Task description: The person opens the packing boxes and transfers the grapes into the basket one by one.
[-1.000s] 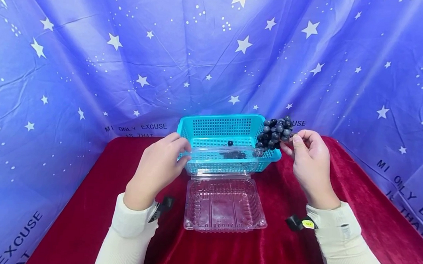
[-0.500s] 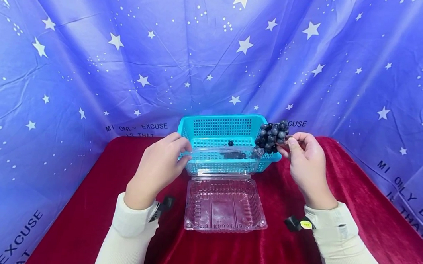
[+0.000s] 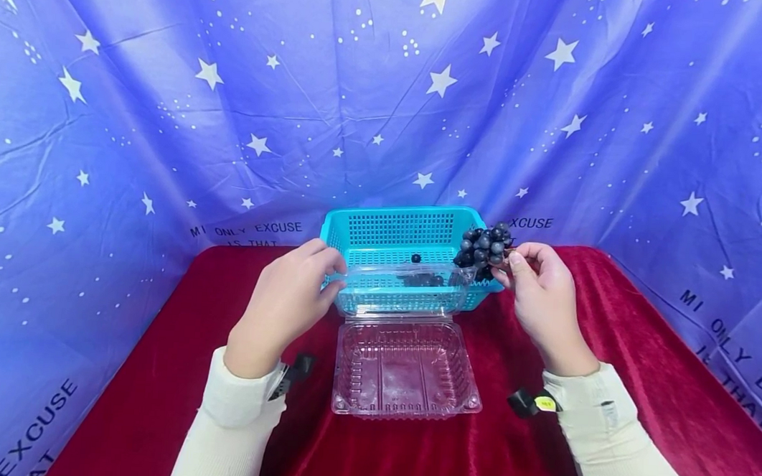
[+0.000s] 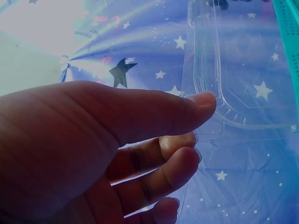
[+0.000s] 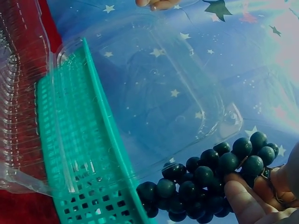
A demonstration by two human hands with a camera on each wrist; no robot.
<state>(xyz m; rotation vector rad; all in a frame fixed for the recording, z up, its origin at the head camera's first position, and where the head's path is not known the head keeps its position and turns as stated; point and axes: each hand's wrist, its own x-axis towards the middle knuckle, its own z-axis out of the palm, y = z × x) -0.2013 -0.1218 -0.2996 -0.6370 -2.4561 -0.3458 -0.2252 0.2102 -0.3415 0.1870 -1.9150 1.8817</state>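
My right hand (image 3: 548, 304) pinches the stem of a bunch of dark grapes (image 3: 482, 248), held over the right end of the turquoise basket (image 3: 401, 228). In the right wrist view the grapes (image 5: 201, 182) hang beside the basket's rim, close to the clear lid. My left hand (image 3: 285, 301) pinches the left edge of that lid (image 3: 404, 297) between thumb and fingers; the left wrist view shows the lid's corner (image 4: 212, 126) at the thumb tip. The lid stands raised from the clear plastic clamshell box (image 3: 408, 369), whose base lies open on the table.
A single dark grape (image 3: 416, 258) lies in the basket, and more dark fruit (image 3: 420, 279) shows there through the lid. Red velvet cloth (image 3: 512, 446) covers the table. Behind hangs a blue curtain (image 3: 337, 92) with white stars.
My right hand has brought the grapes a little left and down, toward the basket and raised lid. The left hand and the clamshell box have stayed put.
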